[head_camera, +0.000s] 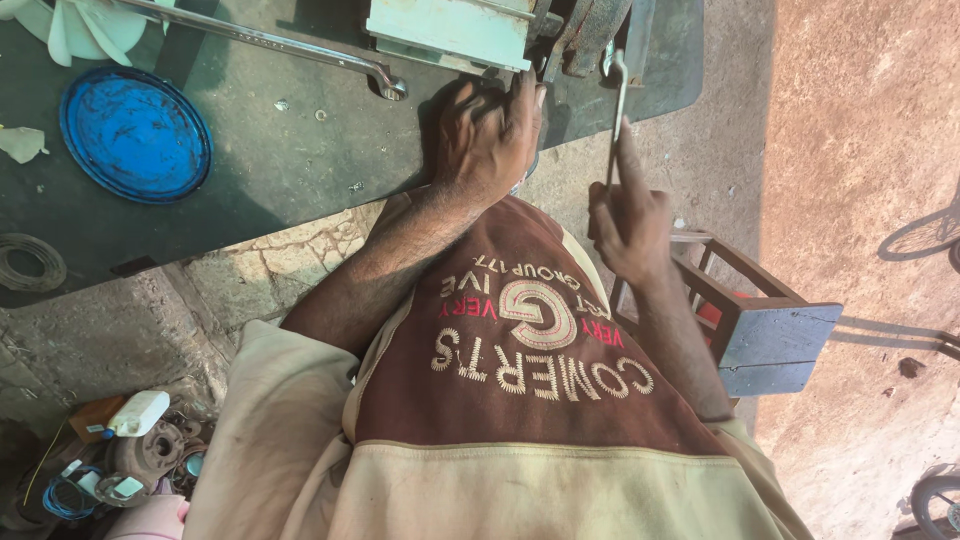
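- Head view: the left hand (487, 135) lay spread, palm down, on the dark workbench (280, 150), its fingertips pressed against the foot of a pale green machine housing (450, 30); it gripped nothing, only braced.
- The right hand (628, 225) was clenched around the lower end of a slim metal wrench (615, 110), forefinger laid along the shaft. The wrench stood nearly upright, its head up at the dark machine part (590, 30) beside the housing.
- Judged risk: if the wrench head sat poorly on its fastener, it could slip, and the knuckles would strike the bench edge or the machine. The left hand was near that path and might be caught.
- A long steel bar (270, 42) lay loose across the bench; a jolt could roll it.
- A round blue lid (135, 133) lay flat at the bench's left, with white fan blades (75, 28) above it.
- A small white bottle (138, 412) with a blue label lay tilted among clutter on the ground at lower left.
- A wooden stool (765, 330) stood just right of the person.
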